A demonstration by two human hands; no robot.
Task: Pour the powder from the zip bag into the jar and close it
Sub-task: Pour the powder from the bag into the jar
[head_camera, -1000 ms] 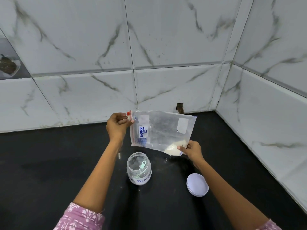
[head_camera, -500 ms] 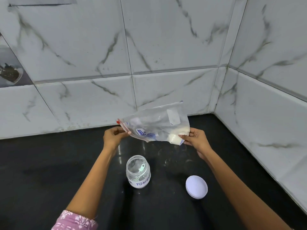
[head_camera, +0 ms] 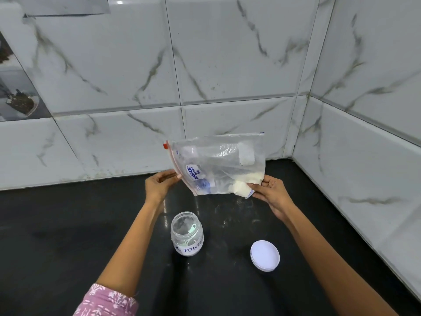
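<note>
A clear zip bag (head_camera: pixel 218 163) with a red slider at its upper left hangs above the black counter, held up between both hands. White powder (head_camera: pixel 243 185) sits in its lower right corner. My left hand (head_camera: pixel 159 185) pinches the zip edge at the left. My right hand (head_camera: pixel 271 192) grips the bottom right corner by the powder. Below the bag stands an open clear jar (head_camera: pixel 187 233) with a handwritten "POWDER" label and a small green scoop inside. Its white round lid (head_camera: pixel 265 255) lies flat on the counter to the jar's right.
The black counter (head_camera: pixel 68 236) runs into a corner of white marble-patterned wall tiles (head_camera: pixel 227 65) at the back and right. Traces of spilled powder dust the counter between the jar and the bag.
The bag has been turned from a flattened tilt to more upright, its zip edge now running down the left. Both hands stayed on it; jar and lid did not move.
</note>
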